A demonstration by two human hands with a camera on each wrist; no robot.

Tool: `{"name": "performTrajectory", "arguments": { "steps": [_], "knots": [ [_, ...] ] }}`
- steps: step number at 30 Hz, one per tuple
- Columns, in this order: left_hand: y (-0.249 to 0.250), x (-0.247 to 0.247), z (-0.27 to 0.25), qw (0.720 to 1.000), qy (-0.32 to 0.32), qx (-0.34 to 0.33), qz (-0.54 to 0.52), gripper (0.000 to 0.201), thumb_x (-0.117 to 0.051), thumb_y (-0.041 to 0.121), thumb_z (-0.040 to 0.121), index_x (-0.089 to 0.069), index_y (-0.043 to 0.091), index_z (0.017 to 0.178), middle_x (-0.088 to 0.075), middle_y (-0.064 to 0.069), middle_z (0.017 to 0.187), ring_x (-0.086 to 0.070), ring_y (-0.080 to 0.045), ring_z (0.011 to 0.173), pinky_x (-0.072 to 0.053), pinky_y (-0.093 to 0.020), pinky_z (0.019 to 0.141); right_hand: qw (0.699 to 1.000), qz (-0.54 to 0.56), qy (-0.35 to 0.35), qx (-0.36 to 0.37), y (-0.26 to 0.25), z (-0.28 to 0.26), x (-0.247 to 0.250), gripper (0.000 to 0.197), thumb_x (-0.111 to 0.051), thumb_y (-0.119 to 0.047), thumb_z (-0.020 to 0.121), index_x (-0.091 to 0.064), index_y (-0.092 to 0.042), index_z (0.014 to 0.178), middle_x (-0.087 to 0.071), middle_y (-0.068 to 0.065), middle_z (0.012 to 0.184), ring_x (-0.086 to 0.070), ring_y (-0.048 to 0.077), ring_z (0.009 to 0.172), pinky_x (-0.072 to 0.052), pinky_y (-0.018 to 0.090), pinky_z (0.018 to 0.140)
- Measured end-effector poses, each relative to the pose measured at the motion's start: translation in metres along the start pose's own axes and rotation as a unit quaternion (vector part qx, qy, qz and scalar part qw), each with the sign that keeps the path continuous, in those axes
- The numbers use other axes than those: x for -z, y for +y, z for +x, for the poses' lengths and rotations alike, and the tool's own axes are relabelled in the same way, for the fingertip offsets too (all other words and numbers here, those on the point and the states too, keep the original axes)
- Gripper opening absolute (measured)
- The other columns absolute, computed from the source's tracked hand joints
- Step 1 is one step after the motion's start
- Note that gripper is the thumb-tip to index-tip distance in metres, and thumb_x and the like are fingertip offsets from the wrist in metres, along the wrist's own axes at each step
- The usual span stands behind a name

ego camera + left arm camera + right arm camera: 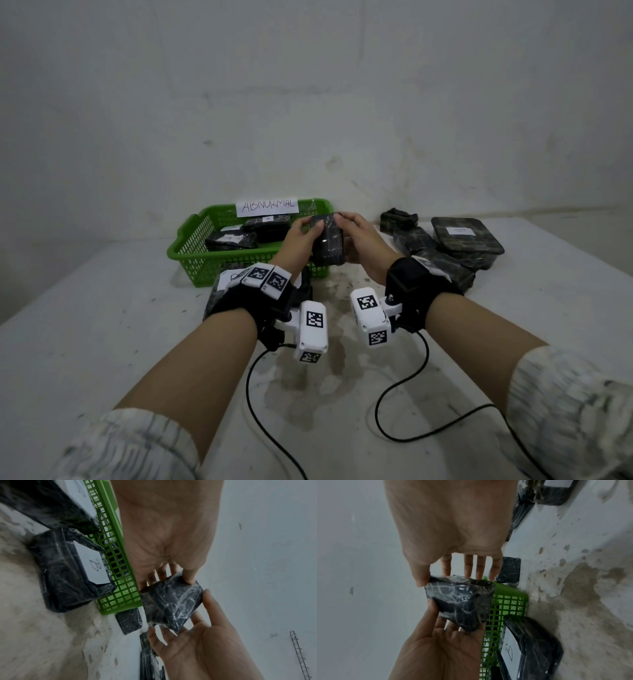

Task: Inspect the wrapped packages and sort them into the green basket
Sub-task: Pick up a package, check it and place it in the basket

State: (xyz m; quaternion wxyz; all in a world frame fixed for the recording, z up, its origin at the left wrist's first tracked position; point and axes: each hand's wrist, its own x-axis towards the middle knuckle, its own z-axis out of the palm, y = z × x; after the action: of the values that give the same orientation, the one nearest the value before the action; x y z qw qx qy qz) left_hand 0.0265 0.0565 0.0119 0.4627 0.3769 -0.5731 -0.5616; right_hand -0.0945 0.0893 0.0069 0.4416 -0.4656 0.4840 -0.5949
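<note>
I hold a small black film-wrapped package [328, 245] in the air with both hands, just over the front right corner of the green basket [191, 246]. My left hand [305, 233] pinches its left end, thumb on top and fingers behind. My right hand [356, 236] cups the right side, thumb at the top edge. The left wrist view shows the package [171, 604] between my left thumb and the right hand's palm. It also appears as the package [462, 601] in the right wrist view. The basket carries a label reading "ABNORMAL" [267, 206] and holds several dark packages [246, 233].
More wrapped packages [466, 240] lie in a pile on the table at the right. A package with a white "B" label [68, 574] lies against the basket's front wall, under my left wrist. Two cables run from the wrist cameras toward me across the stained tabletop [137, 342].
</note>
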Motion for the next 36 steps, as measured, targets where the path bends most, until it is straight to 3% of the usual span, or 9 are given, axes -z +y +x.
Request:
{"name": "performTrajectory", "arguments": {
  "steps": [3, 8, 13, 16, 18, 24, 28, 32, 36],
  "knots": [
    [-0.001, 0.002, -0.001, 1.0, 0.001, 0.007, -0.015, 0.043, -0.052, 0.017, 0.095, -0.041, 0.001, 0.134, -0.055, -0.019, 0.128, -0.058, -0.022, 0.097, -0.049, -0.044, 0.091, 1.0, 0.015, -0.002, -0.004, 0.002, 0.0, 0.0, 0.022, -0.052, -0.031, 0.097, -0.056, -0.018, 0.114, -0.065, 0.0, 0.1, -0.065, 0.014, 0.079, -0.055, 0.035, 0.071],
    [-0.001, 0.004, 0.0, 1.0, -0.026, 0.014, -0.01, 0.041, -0.057, 0.014, 0.093, -0.046, 0.005, 0.131, -0.058, -0.012, 0.115, -0.062, -0.018, 0.089, -0.053, -0.039, 0.082, 0.997, 0.014, 0.056, 0.042, 0.007, 0.004, 0.002, 0.013, -0.052, -0.017, 0.097, -0.061, -0.017, 0.089, -0.063, 0.003, 0.081, -0.063, 0.007, 0.058, -0.051, 0.023, 0.046],
    [-0.001, 0.006, 0.004, 1.0, 0.007, -0.021, 0.02, 0.039, -0.052, 0.005, 0.093, -0.046, 0.001, 0.132, -0.059, -0.023, 0.118, -0.06, -0.028, 0.099, -0.051, -0.049, 0.087, 0.999, 0.031, 0.008, 0.022, 0.009, 0.004, 0.003, 0.015, -0.06, -0.02, 0.093, -0.062, -0.017, 0.107, -0.068, 0.002, 0.089, -0.067, 0.014, 0.067, -0.057, 0.03, 0.057],
    [-0.002, 0.007, 0.005, 1.0, -0.017, 0.005, -0.005, 0.039, -0.054, 0.009, 0.093, -0.046, 0.006, 0.132, -0.059, -0.012, 0.113, -0.061, -0.023, 0.094, -0.053, -0.043, 0.078, 0.999, 0.024, 0.027, 0.037, 0.009, 0.006, 0.006, 0.014, -0.058, -0.01, 0.092, -0.06, -0.013, 0.106, -0.066, 0.004, 0.086, -0.066, 0.009, 0.057, -0.056, 0.027, 0.051],
    [-0.004, 0.008, 0.004, 0.998, -0.042, 0.034, -0.018, 0.042, -0.056, 0.01, 0.092, -0.045, 0.013, 0.133, -0.059, -0.009, 0.117, -0.06, -0.025, 0.103, -0.055, -0.045, 0.077, 0.998, 0.024, 0.037, 0.042, 0.009, 0.007, 0.007, 0.016, -0.058, -0.007, 0.092, -0.06, -0.011, 0.107, -0.066, 0.007, 0.089, -0.066, 0.01, 0.058, -0.056, 0.027, 0.051],
    [-0.005, 0.009, 0.007, 0.999, -0.026, 0.026, -0.035, 0.048, -0.054, 0.004, 0.092, -0.041, 0.011, 0.138, -0.057, -0.014, 0.127, -0.058, -0.026, 0.106, -0.055, -0.046, 0.074, 0.999, 0.009, -0.016, 0.027, 0.013, 0.008, 0.008, 0.041, -0.061, 0.0, 0.087, -0.055, -0.012, 0.126, -0.066, 0.012, 0.105, -0.065, 0.027, 0.088, -0.052, 0.045, 0.082],
    [-0.008, 0.012, 0.006, 0.997, -0.065, 0.038, -0.031, 0.054, -0.053, 0.0, 0.091, -0.038, 0.013, 0.142, -0.054, -0.013, 0.132, -0.057, -0.029, 0.112, -0.056, -0.043, 0.078, 0.999, 0.002, -0.005, 0.033, 0.014, 0.007, 0.009, 0.045, -0.06, 0.003, 0.087, -0.055, -0.006, 0.13, -0.066, 0.013, 0.104, -0.064, 0.027, 0.089, -0.049, 0.052, 0.088],
    [-0.009, 0.011, 0.007, 0.999, -0.043, 0.012, -0.02, 0.054, -0.054, -0.003, 0.09, -0.039, 0.011, 0.141, -0.053, -0.018, 0.133, -0.054, -0.035, 0.119, -0.054, -0.046, 0.081, 0.999, -0.008, -0.045, 0.015, 0.016, 0.008, 0.009, 0.054, -0.065, -0.001, 0.082, -0.053, -0.017, 0.132, -0.063, 0.018, 0.116, -0.06, 0.036, 0.105, -0.043, 0.054, 0.094],
    [-0.013, 0.013, 0.01, 1.0, -0.021, -0.003, 0.002, 0.053, -0.058, -0.001, 0.088, -0.04, 0.019, 0.134, -0.05, -0.018, 0.131, -0.052, -0.035, 0.119, -0.055, -0.047, 0.08, 0.999, -0.028, -0.021, 0.035, 0.016, 0.005, 0.01, 0.065, -0.071, 0.002, 0.077, -0.049, -0.016, 0.135, -0.06, 0.012, 0.121, -0.057, 0.036, 0.116, -0.05, 0.05, 0.091]
  ]
}}
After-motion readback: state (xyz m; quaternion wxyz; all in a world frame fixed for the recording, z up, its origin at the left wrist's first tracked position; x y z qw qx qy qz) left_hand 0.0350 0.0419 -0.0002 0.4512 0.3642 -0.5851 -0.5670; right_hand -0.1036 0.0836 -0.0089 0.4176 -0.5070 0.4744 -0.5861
